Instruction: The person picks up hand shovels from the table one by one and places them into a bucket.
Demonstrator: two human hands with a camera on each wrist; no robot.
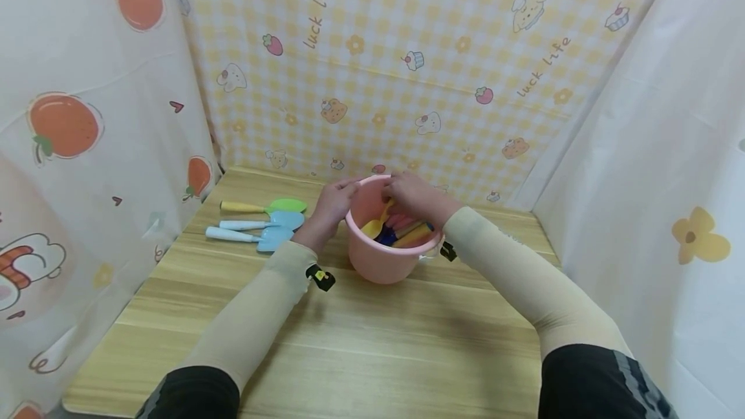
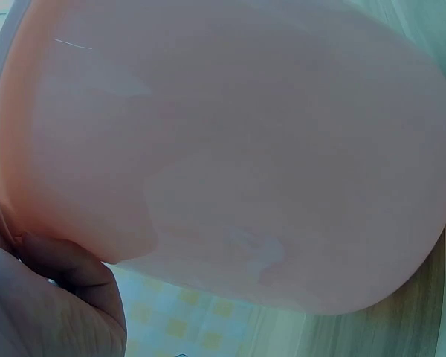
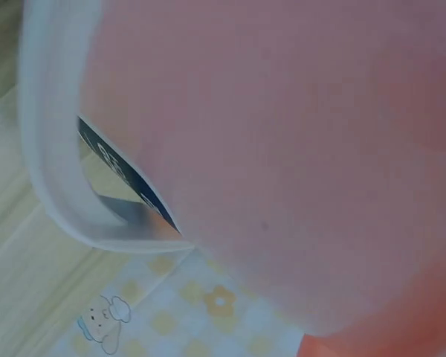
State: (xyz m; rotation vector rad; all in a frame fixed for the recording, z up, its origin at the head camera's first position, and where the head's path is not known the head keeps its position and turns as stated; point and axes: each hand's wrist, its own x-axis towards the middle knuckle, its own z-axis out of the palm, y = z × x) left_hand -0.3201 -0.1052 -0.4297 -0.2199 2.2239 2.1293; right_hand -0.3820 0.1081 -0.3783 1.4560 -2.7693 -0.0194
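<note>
Pinching a pink bucket [image 1: 381, 265] at its left rim with the left hand [image 1: 330, 207]; inside the bucket, pinching a yellow shovel [image 1: 372, 229] by its handle with the right hand [image 1: 418, 196]. Left of the bucket: a green shovel [image 1: 286, 205], two blue shovels [image 1: 275, 238].

My forearms: close-fitting cream sleeves [image 1: 244, 315]. At seven and four o'clock, head view: black sleeves [image 1: 576, 380], the latter with a patterned grey stripe. Small black wrist cameras [image 1: 321, 277]; my left shows yellow.
</note>
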